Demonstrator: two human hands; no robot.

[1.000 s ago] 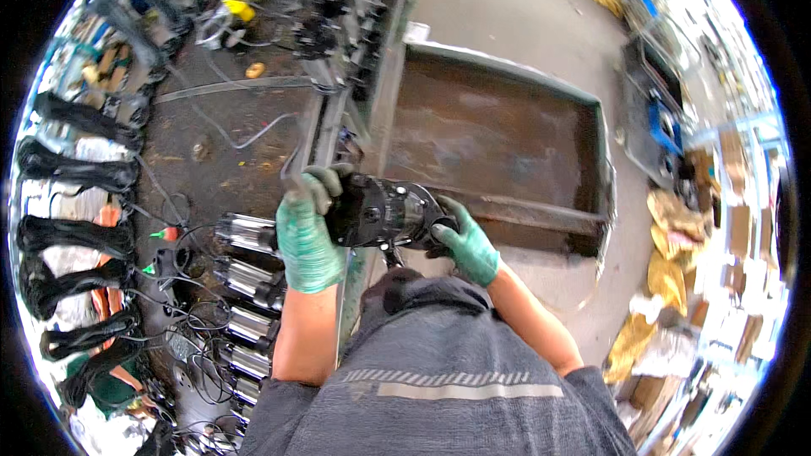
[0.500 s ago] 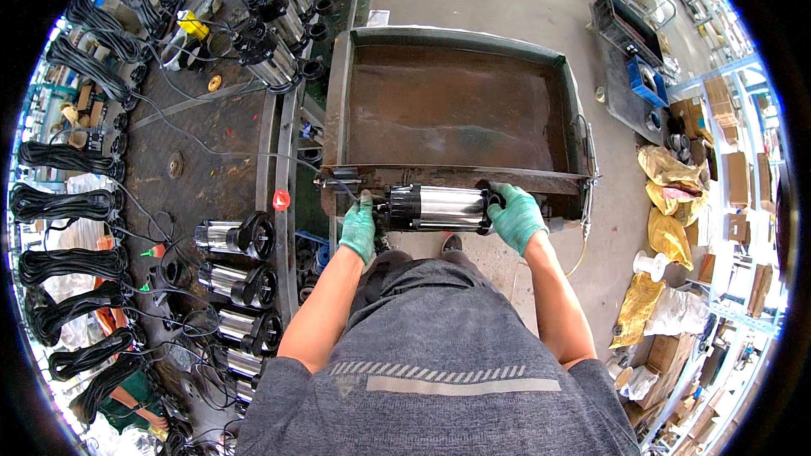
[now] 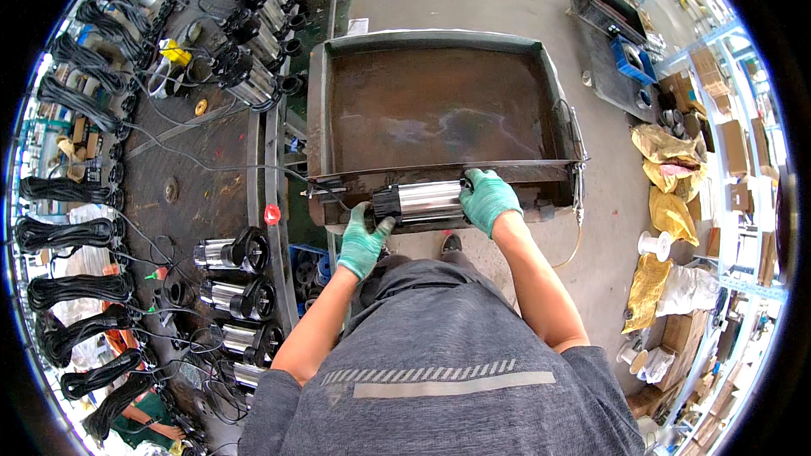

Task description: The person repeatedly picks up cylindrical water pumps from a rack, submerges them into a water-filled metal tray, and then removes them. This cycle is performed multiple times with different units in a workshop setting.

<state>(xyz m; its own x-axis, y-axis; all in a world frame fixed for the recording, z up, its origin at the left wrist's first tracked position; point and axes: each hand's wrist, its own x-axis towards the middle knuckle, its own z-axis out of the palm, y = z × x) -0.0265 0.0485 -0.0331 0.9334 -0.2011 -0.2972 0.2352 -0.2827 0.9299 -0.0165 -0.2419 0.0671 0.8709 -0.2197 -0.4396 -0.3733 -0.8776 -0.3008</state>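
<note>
A submersible pump [image 3: 427, 200] with a shiny steel barrel and black ends lies sideways across the near side of a rusty water tank [image 3: 319, 110]. My left hand [image 3: 363, 243], in a green glove, grips the pump's black left end, fingers and thumb apart around it. At the other end, my green-gloved right hand [image 3: 490, 201] is closed over the black right end, which it largely hides. A black cable [image 3: 203, 154] runs from the bench on the left toward the pump's left end.
Several similar pumps [image 3: 236, 297] lie on the dark bench [image 3: 198, 190] at left, and others stand farther back. Bundled black cables [image 3: 68, 234] hang along its far-left edge. A blue crate [image 3: 632, 61] and yellow sacks [image 3: 667, 152] sit at right, beside shelving. Another person's arm [image 3: 152, 424] shows lower left.
My left hand has moved right along the pump and now wraps its black left end. My right hand has shifted slightly left and farther over its end. The whole view has turned a little.
</note>
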